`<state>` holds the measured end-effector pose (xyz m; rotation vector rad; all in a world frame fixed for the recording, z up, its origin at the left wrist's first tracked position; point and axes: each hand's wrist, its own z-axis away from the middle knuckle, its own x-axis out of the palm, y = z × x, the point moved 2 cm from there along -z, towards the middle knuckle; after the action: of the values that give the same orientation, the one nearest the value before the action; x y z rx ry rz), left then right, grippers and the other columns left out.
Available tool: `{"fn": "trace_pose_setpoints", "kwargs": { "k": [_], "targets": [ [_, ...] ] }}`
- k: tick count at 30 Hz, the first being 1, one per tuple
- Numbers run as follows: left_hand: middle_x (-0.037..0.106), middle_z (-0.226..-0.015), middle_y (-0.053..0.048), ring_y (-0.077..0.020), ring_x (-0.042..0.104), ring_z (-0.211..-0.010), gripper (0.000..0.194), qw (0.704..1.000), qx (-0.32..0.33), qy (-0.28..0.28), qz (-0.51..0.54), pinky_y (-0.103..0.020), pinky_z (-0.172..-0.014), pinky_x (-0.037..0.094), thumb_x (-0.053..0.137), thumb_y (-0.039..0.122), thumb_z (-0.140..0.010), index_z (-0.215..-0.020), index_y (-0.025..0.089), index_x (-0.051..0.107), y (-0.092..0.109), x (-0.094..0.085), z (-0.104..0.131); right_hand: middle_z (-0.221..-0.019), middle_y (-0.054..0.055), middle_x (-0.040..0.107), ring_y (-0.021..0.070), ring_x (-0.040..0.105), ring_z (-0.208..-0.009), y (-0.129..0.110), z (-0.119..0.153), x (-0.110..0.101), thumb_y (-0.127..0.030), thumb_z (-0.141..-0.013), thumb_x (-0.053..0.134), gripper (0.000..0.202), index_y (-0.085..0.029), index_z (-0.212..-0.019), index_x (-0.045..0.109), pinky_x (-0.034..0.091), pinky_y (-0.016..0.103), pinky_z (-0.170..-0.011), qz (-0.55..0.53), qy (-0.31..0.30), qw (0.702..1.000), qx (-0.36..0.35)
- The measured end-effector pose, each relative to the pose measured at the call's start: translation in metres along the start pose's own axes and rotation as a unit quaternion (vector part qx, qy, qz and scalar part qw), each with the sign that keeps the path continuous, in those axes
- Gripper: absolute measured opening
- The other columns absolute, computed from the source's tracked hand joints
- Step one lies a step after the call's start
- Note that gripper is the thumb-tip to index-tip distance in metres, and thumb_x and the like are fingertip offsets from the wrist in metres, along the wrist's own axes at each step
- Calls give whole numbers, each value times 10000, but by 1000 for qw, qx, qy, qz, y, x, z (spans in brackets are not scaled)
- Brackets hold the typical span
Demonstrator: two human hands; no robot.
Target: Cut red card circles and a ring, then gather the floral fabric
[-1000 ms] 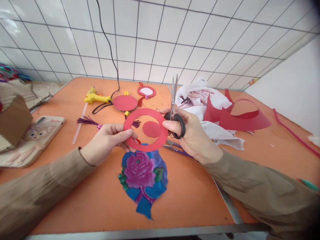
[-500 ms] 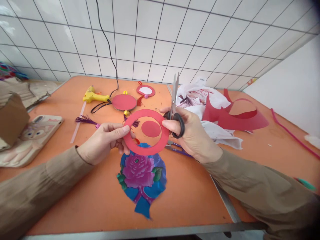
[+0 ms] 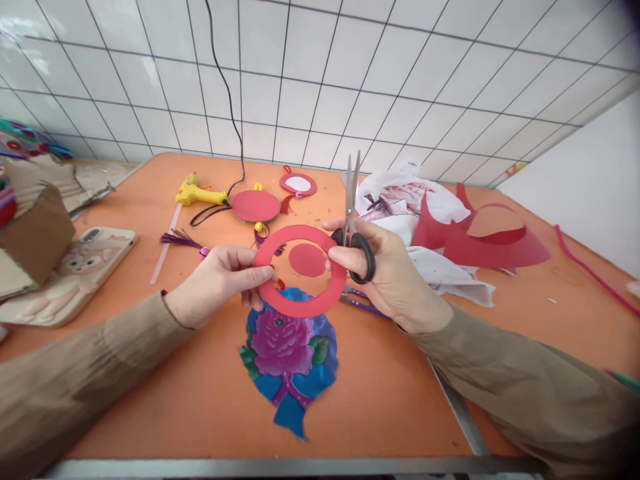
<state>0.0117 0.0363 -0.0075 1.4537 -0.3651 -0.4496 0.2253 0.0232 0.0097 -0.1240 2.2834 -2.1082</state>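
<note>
A red paper ring (image 3: 300,308) is held up between both hands over the orange table. My left hand (image 3: 220,280) pinches its left edge. With thumb and fingers my right hand (image 3: 395,273) grips the ring's right edge and also black-handled scissors (image 3: 351,193), whose blades point up, slightly apart. Through the ring's opening a red disc (image 3: 307,259) shows. Below the ring lies a blue cloth piece with a pink flower (image 3: 285,343). Purple-handled scissors (image 3: 367,303) lie partly hidden behind my right hand.
A yellow glue gun (image 3: 200,193), a red round piece (image 3: 256,206) and a small red-rimmed ornament (image 3: 299,184) lie farther back. Red sheet scraps (image 3: 490,247) and a white plastic bag (image 3: 440,200) are right. A phone (image 3: 85,273) and cardboard box (image 3: 43,233) are left.
The view has shifted, so the tabletop things appear slightly farther right. Both hands still hold the ring, and my left thumb reaches a little farther over its edge.
</note>
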Motion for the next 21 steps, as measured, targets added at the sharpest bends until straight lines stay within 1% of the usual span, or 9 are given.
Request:
{"fn": "trace_pose_setpoints", "kwargs": {
  "k": [4,7,11,16,21],
  "targets": [
    [637,-492,-27,-110,548,-429,187,1000,-7,-6,-17,-197,-427,412,669,313,-752,-649,162,707,1,0,0,-653,-52,504,89,480,-521,-2,0,1,-235,-653,740,289,-258,-923,640,375,219,-429,-2,-9,1000,-8],
    [634,-490,-23,-110,551,-429,172,999,-14,-10,-29,-195,-427,413,678,313,-742,-657,166,710,2,3,1,-632,-51,531,107,533,-537,-4,0,3,-239,-633,752,337,-248,-949,634,437,238,-469,-4,-19,1000,8],
    [630,-485,-12,-107,552,-430,162,999,-20,-19,-35,-191,-427,415,678,319,-743,-688,172,720,3,6,2,-620,-47,550,108,556,-537,-6,1,6,-200,-630,735,289,-223,-898,630,480,248,-503,-3,-14,1000,21],
    [629,-488,-8,-95,546,-431,175,999,-9,-27,-25,-179,-429,409,664,307,-758,-659,170,709,2,3,2,-639,-41,543,120,586,-548,-6,1,5,-197,-659,692,253,-218,-901,624,445,216,-432,1,-9,1000,14],
    [641,-517,-12,-90,553,-439,181,1000,-6,-18,-11,-173,-430,413,653,296,-766,-665,156,707,1,-1,0,-586,-46,528,134,581,-525,-5,0,3,-203,-645,680,263,-224,-898,612,373,192,-356,-4,-8,1000,23]
  ]
}}
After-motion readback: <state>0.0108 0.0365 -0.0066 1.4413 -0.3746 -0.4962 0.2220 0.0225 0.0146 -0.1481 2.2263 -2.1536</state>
